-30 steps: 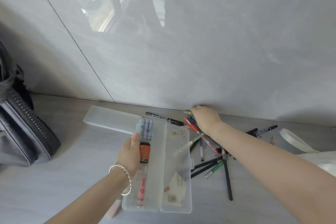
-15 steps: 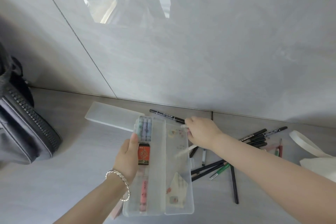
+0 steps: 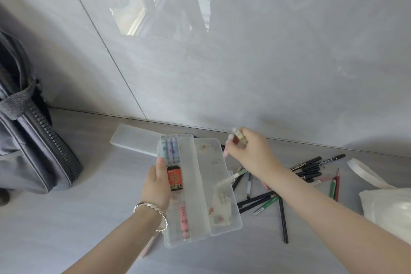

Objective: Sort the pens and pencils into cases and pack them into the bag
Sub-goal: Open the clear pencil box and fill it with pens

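Note:
An open translucent pencil case [image 3: 201, 187] sits mid-table, tilted up by my left hand [image 3: 156, 184], which grips its left edge. Its left half holds pastel markers [image 3: 170, 148], an orange 2B box [image 3: 175, 178] and a pink pen [image 3: 184, 221]. My right hand [image 3: 251, 151] hovers over the case's far right corner, shut on a small bunch of pens [image 3: 235, 140], blurred. Loose pens and pencils [image 3: 275, 196] lie scattered to the right of the case. A dark grey zipped bag [image 3: 33, 140] stands at the far left.
A second frosted case [image 3: 133, 140] lies flat behind the open one, by the wall. A white plastic bag [image 3: 387, 204] with a handle loop sits at the right edge. A grey wall panel rises just behind the table.
My right hand has lifted a bunch of pens from the pile by the wall and carried it up and left, over the case's far corner. The left hand keeps holding the case.

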The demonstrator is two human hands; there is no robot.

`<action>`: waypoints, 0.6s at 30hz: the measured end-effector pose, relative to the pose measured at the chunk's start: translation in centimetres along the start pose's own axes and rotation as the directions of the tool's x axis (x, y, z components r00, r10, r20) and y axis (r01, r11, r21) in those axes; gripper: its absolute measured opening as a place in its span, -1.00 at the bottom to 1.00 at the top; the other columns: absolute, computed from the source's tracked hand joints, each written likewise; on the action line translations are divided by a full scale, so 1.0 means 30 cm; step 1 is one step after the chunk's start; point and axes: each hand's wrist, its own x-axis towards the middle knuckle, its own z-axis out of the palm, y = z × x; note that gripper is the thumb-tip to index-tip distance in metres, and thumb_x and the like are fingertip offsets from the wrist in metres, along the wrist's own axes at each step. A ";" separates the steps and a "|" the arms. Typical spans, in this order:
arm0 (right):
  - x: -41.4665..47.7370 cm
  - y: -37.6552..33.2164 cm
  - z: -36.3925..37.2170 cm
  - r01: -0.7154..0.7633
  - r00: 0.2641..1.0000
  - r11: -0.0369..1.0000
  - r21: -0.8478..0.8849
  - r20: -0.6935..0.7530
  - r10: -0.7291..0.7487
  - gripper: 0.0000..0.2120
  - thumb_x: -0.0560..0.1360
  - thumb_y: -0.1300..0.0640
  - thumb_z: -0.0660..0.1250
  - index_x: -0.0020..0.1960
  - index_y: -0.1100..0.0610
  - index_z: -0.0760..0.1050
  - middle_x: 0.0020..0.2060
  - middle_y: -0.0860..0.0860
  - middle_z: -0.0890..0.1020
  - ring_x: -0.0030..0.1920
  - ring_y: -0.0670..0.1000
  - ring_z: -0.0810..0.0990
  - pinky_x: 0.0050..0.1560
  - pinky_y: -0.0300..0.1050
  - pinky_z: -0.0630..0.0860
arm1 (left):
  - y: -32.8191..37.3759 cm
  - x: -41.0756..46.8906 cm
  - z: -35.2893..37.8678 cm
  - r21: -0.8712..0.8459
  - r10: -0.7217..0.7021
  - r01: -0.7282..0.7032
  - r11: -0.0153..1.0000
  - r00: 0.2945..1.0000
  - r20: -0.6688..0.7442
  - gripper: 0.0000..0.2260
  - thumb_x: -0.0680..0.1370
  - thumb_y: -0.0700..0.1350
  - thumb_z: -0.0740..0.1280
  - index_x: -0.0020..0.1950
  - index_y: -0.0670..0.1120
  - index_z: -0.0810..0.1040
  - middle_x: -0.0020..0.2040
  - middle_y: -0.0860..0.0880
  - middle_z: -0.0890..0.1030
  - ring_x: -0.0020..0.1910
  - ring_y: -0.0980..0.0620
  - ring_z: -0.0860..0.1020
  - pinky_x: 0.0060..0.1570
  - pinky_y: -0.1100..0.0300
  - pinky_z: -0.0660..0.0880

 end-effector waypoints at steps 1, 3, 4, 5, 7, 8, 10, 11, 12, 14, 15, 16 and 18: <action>-0.044 -0.041 0.008 -0.009 0.999 0.997 0.074 0.043 0.006 -0.89 0.37 0.10 0.31 -0.33 0.05 0.49 -0.33 -0.09 0.66 -0.41 -0.28 0.45 -0.36 -0.46 0.33 | 0.003 -0.005 0.008 -0.017 -0.002 0.002 1.000 1.000 -0.014 -0.54 0.59 0.16 -0.04 0.02 -0.16 0.48 -0.10 -0.15 0.57 -0.06 -0.18 0.54 -0.01 0.00 0.46; -0.138 -0.099 0.035 -0.049 0.988 0.988 0.148 0.154 0.026 -0.91 0.31 0.08 0.33 -0.36 0.03 0.49 -0.37 -0.18 0.65 -0.40 -0.32 0.48 -0.39 -0.46 0.36 | 0.013 -0.019 0.030 -0.033 -0.010 0.009 0.999 0.999 -0.033 -0.57 0.59 0.17 -0.04 0.01 -0.12 0.45 -0.17 -0.08 0.54 -0.13 -0.13 0.50 -0.09 0.07 0.39; -0.184 -0.114 0.052 -0.064 0.980 0.986 0.154 0.198 0.032 -0.89 0.33 0.13 0.35 -0.35 0.02 0.46 -0.40 -0.21 0.64 -0.33 -0.37 0.52 -0.37 -0.48 0.38 | 0.020 -0.029 0.041 -0.029 -0.008 0.007 1.000 0.999 -0.034 -0.57 0.59 0.17 -0.04 0.02 -0.13 0.44 -0.22 -0.04 0.51 -0.15 -0.11 0.47 -0.11 0.10 0.34; -0.220 -0.124 0.072 -0.072 0.972 0.988 0.140 0.232 0.038 -0.85 0.36 0.17 0.36 -0.33 0.02 0.44 -0.41 -0.22 0.64 -0.25 -0.39 0.55 -0.31 -0.47 0.42 | 0.024 -0.033 0.051 -0.026 -0.003 0.002 1.000 1.000 -0.031 -0.56 0.59 0.16 -0.04 0.04 -0.14 0.44 -0.24 -0.03 0.49 -0.14 -0.09 0.45 -0.11 0.12 0.30; -0.285 -0.136 0.098 -0.072 0.964 0.995 0.069 0.261 0.051 -0.86 0.40 0.17 0.33 -0.30 0.02 0.42 -0.39 -0.08 0.67 -0.29 -0.20 0.66 -0.26 -0.30 0.56 | 0.032 -0.054 0.073 -0.029 0.016 -0.016 0.999 1.000 -0.004 -0.54 0.59 0.16 -0.04 0.08 -0.17 0.44 -0.15 -0.08 0.52 -0.07 -0.10 0.45 -0.03 0.10 0.31; -0.303 -0.139 0.107 -0.049 0.966 0.998 0.028 0.256 0.040 -0.87 0.41 0.16 0.31 -0.28 0.02 0.41 -0.39 0.00 0.67 -0.35 -0.08 0.67 -0.29 -0.20 0.59 | 0.036 -0.063 0.080 -0.041 0.020 -0.020 0.999 1.000 0.006 -0.53 0.59 0.17 -0.03 0.10 -0.18 0.44 -0.11 -0.11 0.52 -0.04 -0.11 0.46 0.03 0.08 0.34; -0.326 -0.133 0.112 0.033 0.972 0.993 -0.109 0.233 -0.007 -0.97 0.44 0.12 0.28 -0.18 0.04 0.45 -0.33 0.05 0.66 -0.31 0.03 0.65 -0.22 -0.12 0.56 | 0.041 -0.084 0.089 -0.067 0.028 -0.027 0.997 0.999 0.019 -0.55 0.59 0.17 -0.01 0.07 -0.17 0.44 -0.13 -0.08 0.52 -0.06 -0.09 0.46 0.02 0.09 0.33; -0.334 -0.130 0.111 0.082 0.975 0.976 -0.204 0.220 -0.036 -0.93 0.46 0.09 0.27 -0.08 0.06 0.49 -0.23 0.04 0.65 -0.19 0.03 0.63 -0.12 -0.11 0.52 | 0.043 -0.094 0.092 -0.077 0.031 -0.029 0.997 0.999 0.023 -0.57 0.59 0.16 -0.01 0.05 -0.16 0.44 -0.19 -0.03 0.50 -0.10 -0.07 0.45 -0.02 0.13 0.29; -0.345 -0.127 0.109 0.136 0.973 0.942 -0.307 0.219 -0.070 -0.83 0.49 0.05 0.25 0.03 0.07 0.50 -0.12 0.03 0.61 -0.06 0.02 0.57 -0.04 -0.14 0.44 | 0.046 -0.104 0.094 -0.084 0.031 -0.029 0.996 0.999 0.023 -0.59 0.59 0.15 -0.01 0.03 -0.15 0.42 -0.24 0.02 0.47 -0.16 -0.02 0.44 -0.05 0.16 0.25; -0.360 -0.118 0.104 0.185 0.973 0.899 -0.398 0.205 -0.109 -0.70 0.53 -0.05 0.20 0.19 0.05 0.45 0.01 0.00 0.52 0.08 -0.01 0.46 0.03 -0.19 0.33 | 0.053 -0.116 0.096 -0.094 0.019 -0.017 0.995 1.000 0.016 -0.63 0.59 0.17 -0.02 0.01 -0.09 0.39 -0.27 0.09 0.43 -0.25 0.09 0.40 -0.07 0.19 0.21; -0.368 -0.119 0.098 0.184 0.977 0.904 -0.386 0.176 -0.123 -0.68 0.55 -0.07 0.17 0.23 0.05 0.43 0.03 -0.01 0.51 0.10 -0.01 0.44 0.05 -0.20 0.32 | 0.056 -0.122 0.096 -0.101 0.013 -0.012 0.995 1.000 0.015 -0.64 0.59 0.17 -0.03 0.01 -0.08 0.38 -0.27 0.10 0.42 -0.26 0.11 0.39 -0.07 0.19 0.21; -0.375 -0.119 0.092 0.174 0.982 0.917 -0.358 0.133 -0.134 -0.67 0.57 -0.07 0.13 0.27 0.04 0.40 0.06 -0.01 0.51 0.12 -0.02 0.44 0.08 -0.21 0.32 | 0.059 -0.125 0.095 -0.112 0.011 -0.009 0.994 1.000 0.013 -0.64 0.59 0.17 -0.03 0.01 -0.07 0.37 -0.27 0.10 0.42 -0.26 0.09 0.39 -0.07 0.19 0.21; -0.387 -0.110 0.083 0.159 0.987 0.928 -0.337 0.058 -0.148 -0.64 0.61 -0.01 0.05 0.37 0.03 0.29 0.14 -0.01 0.48 0.16 -0.02 0.43 0.14 -0.20 0.33 | 0.064 -0.133 0.097 -0.137 0.016 -0.016 0.990 1.000 -0.001 -0.67 0.60 0.16 -0.04 0.01 -0.05 0.35 -0.27 0.11 0.39 -0.27 0.12 0.38 -0.06 0.19 0.19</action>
